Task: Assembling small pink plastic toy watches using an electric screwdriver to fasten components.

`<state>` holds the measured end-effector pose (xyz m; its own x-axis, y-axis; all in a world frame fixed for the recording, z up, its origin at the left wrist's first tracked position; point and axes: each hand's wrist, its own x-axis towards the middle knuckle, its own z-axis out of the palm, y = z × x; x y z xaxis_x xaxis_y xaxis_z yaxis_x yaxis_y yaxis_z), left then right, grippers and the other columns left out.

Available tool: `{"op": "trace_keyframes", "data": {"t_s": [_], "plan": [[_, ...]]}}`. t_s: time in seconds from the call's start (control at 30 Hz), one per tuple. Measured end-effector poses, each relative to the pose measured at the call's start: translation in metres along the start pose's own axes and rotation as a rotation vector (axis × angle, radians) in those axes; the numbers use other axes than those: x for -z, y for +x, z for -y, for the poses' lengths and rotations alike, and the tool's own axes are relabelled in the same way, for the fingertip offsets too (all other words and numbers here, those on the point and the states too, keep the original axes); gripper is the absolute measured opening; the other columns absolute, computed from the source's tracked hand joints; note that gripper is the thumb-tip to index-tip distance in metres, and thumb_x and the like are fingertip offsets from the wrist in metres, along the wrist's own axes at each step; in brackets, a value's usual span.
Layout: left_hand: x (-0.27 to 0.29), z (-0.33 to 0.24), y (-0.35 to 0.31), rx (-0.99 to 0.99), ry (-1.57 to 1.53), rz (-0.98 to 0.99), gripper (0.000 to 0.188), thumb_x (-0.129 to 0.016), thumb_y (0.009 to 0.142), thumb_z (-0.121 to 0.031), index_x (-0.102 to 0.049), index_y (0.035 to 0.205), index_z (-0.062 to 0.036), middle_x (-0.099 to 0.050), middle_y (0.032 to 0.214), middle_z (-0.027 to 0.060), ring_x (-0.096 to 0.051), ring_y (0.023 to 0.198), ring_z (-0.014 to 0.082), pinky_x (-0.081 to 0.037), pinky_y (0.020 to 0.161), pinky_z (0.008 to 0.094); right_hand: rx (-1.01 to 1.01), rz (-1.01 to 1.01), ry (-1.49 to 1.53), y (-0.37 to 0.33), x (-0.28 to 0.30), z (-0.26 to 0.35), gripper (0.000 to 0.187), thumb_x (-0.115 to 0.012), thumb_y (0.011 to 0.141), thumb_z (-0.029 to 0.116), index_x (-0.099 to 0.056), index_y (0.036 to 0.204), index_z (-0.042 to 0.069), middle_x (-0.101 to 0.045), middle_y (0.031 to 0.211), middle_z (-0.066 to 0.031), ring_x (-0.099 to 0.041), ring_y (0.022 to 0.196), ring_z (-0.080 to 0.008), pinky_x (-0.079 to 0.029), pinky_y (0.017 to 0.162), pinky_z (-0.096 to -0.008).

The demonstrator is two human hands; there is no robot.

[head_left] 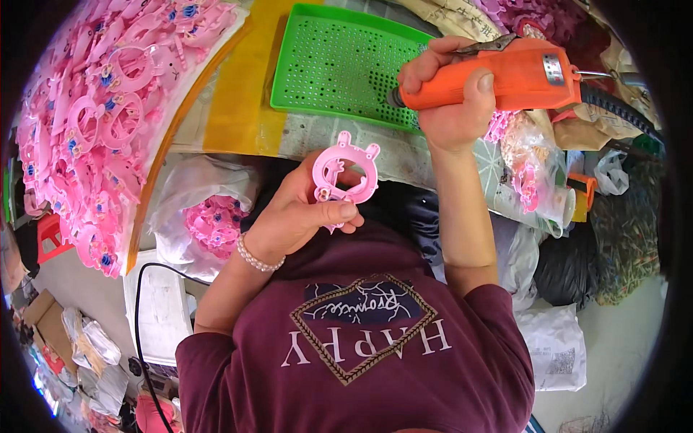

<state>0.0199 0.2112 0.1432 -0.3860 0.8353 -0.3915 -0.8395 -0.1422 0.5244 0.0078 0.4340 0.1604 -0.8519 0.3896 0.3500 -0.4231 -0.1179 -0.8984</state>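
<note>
My left hand is closed on a pink plastic ring-shaped part with two small ears at its top. The thumb presses on the part's lower side, near a small metallic-looking spot. In my right hand lies an orange electric screwdriver, gripped round its body with its dark tip pointing left. That tip is above the right part of a green perforated tray, apart from the pink part. The tip's end is hard to make out against the tray.
A large heap of pink plastic parts with blue bits fills the left. Below the table edge, a white bag holds more pink pieces. Clear plastic bags sit at right. A dark cable runs from the screwdriver; a black bag stands lower right.
</note>
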Motion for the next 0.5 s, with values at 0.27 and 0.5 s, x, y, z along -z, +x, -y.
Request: {"op": "trace_keyframes", "data": {"t_s": [0.27,0.5], "plan": [[-0.0021,0.0008,0.0067,-0.072,0.013,-0.016,0.057,-0.07,0.073,0.001,-0.039,0.12,-0.0043,-0.059,0.096,0.0105,-0.065,0.077,0.0204,-0.053,0.061,0.0263,-0.009,-0.012,0.007,-0.0012,0.0015,-0.0027,0.061,-0.046,0.078,0.058,-0.05,0.099,0.001,-0.048,0.067,-0.0073,-0.048,0.058,-0.0201,-0.04,0.057,-0.0367],[-0.0016,0.0001,0.0095,-0.067,0.088,-0.084,0.051,-0.071,0.074,-0.004,-0.042,0.116,-0.0054,-0.061,0.092,0.009,-0.064,0.067,0.0161,-0.052,0.054,0.0239,-0.009,-0.023,0.001,-0.0019,0.0002,-0.0023,0.062,-0.046,0.077,0.059,-0.05,0.1,0.002,-0.049,0.067,-0.0071,-0.048,0.058,-0.0198,-0.041,0.058,-0.037]]}}
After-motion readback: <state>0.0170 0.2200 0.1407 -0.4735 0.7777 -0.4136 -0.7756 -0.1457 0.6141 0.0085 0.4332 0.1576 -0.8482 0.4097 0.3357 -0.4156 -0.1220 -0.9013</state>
